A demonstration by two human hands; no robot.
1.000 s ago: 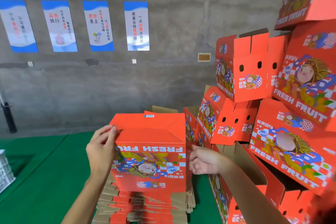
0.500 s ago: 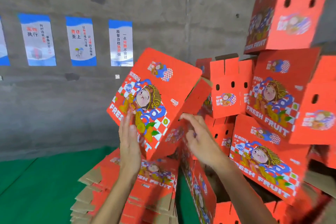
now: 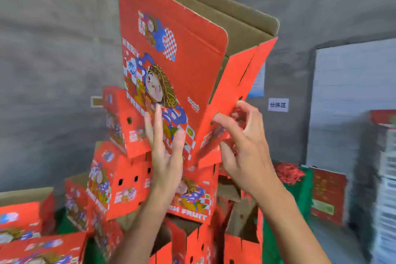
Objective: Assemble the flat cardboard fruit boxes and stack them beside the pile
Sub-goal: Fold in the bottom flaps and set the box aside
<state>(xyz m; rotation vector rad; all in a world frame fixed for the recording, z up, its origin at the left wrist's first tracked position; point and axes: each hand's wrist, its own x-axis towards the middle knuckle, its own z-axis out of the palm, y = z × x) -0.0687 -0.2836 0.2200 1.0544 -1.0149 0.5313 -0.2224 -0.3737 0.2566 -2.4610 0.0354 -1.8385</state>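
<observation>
Folded box raised high over the heap, about to be stacked.

Held aloft at head height: one red fruit box (image 3: 171,55), body squared up, brown top flaps open and pointing at the ceiling, tilted toward the concrete wall (image 3: 53,70). Left hand (image 3: 166,146) flat against the printed front panel, fingers straight and pressing, curled round nothing. Right hand (image 3: 242,146) with thumb and fingers bent, pinching the lower edge of the perforated side panel. Below and behind, a loose heap of assembled boxes (image 3: 120,180) already piled several high, leaning at odd angles. More red boxes (image 3: 27,231) at lower left, too blurred to tell whether folded or flat. Judged from this: many boxes done, this one formed and not yet set down; remaining flat stock out of view, so amount left unknown.
</observation>
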